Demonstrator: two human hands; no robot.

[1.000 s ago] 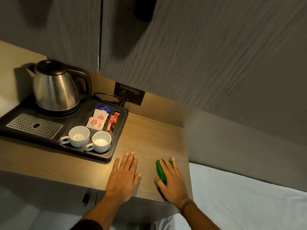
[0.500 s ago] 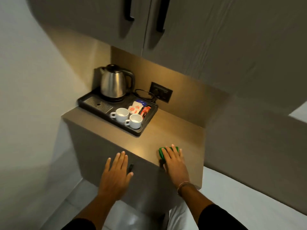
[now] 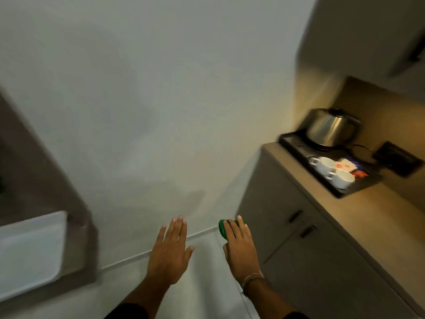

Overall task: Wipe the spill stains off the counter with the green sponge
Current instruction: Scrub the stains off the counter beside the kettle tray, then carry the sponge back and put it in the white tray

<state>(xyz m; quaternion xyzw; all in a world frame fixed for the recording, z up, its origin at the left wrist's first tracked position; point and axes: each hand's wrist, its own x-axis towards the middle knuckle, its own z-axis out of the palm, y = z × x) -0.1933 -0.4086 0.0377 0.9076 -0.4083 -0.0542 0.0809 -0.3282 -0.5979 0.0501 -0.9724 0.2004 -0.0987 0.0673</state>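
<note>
My right hand [image 3: 240,247] holds the green sponge [image 3: 222,229] in the air, palm down, to the left of the cabinet and off the counter. Only the sponge's left end shows beyond my fingers. My left hand [image 3: 170,252] hovers flat beside it with fingers apart and nothing in it. The wooden counter [image 3: 377,212] lies at the right of the view, lit from above. I cannot make out any stains on it in this blurred frame.
A black tray [image 3: 345,193] on the counter carries a steel kettle [image 3: 331,128], two white cups [image 3: 333,169] and sachets. A wall socket [image 3: 399,158] sits behind it. Cabinet doors with dark handles [image 3: 295,215] are below. A white-topped surface [image 3: 30,252] is at the left.
The view swung left and back from the counter. My right hand lifted the sponge off the counter's front edge. My left hand, first flat on the counter, now hangs in the air.
</note>
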